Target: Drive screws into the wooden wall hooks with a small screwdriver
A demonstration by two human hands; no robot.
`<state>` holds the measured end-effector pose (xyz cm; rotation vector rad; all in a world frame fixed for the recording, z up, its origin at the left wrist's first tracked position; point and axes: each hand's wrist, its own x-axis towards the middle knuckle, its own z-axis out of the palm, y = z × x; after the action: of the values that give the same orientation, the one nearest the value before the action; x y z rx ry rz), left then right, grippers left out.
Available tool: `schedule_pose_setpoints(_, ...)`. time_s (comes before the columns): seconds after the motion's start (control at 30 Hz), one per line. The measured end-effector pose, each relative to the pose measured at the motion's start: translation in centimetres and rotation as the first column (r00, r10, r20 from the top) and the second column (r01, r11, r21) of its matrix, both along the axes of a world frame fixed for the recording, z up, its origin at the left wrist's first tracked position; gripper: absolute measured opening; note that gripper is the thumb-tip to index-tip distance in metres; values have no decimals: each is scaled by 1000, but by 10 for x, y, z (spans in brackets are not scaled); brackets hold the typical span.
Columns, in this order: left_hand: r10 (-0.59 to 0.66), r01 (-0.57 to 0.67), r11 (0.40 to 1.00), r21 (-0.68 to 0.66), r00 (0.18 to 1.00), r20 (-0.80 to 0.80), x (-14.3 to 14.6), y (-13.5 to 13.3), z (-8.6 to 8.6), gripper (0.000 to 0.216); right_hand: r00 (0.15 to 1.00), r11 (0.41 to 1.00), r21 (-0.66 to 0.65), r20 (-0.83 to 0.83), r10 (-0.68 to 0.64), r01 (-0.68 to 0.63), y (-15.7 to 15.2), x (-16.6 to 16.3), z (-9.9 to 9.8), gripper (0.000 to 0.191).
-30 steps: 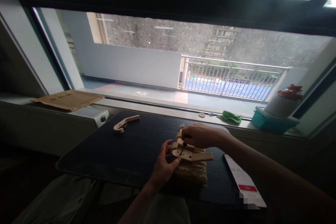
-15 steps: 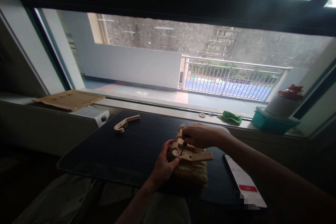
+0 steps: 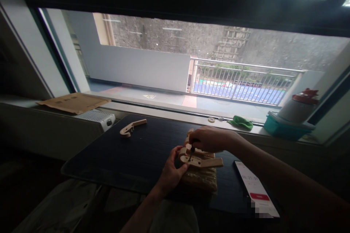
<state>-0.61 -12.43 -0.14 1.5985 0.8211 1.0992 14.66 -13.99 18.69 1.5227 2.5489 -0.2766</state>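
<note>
Dark table [image 3: 109, 156]: wooden hook [image 3: 209, 162] seemingly between left fingers [image 3: 174, 152].

- The right hand [image 3: 206, 139], fingers curled round the dark driver [image 3: 193, 149] over the hooked wooden piece [image 3: 203, 162], has rolled slightly, its wrist a touch higher, toward the far edge of the bench [image 3: 109, 156].
- More shadow shows under its curled fingers.
- The view has swung slightly left, putting the bench a little further right in frame.

left grip [image 3: 172, 171]: thumb opposing fingers; right grip [image 3: 206, 139]: curled, back upward
</note>
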Motion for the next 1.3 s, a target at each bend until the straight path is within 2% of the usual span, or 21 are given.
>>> schedule_pose_setpoints(0.17,11,-11,1000,11,1000,-1,0,0,-1,48,998,999,16,-52,-31,32,-1,1,-5,29)
schedule_pose_setpoints(0.3,18,-18,1000,13,1000,-7,1,0,0,48,999,999,0,-31,-37,37,-1,3,-3,30)
schedule_pose_setpoints(0.47,12,-12,1000,-3,1000,-20,0,2,-2,49,999,999,30,-33,28,-27,0,3,0,28)
schedule_pose_setpoints(0.73,13,-13,1000,5,999,-31,0,3,-5,49,998,996,86,-68,5,1,1,6,-11,32)
schedule_pose_setpoints(0.9,26,-25,1000,14,999,-33,0,2,-4,49,1000,999,49,-3,-18,18,-1,1,-2,29)
schedule_pose_setpoints(1.0,29,-28,1000,13,999,-28,0,2,-4,48,1000,998,55,-4,21,-21,-1,-2,2,28)
schedule_pose_setpoints(1.1,30,-29,999,15,999,-29,0,2,-5,48,998,997,60,-27,57,-55,0,-2,-1,27)
schedule_pose_setpoints(1.3,28,-28,1000,14,999,-36,0,1,-4,47,1000,995,101,-28,10,-7,1,0,-9,31)
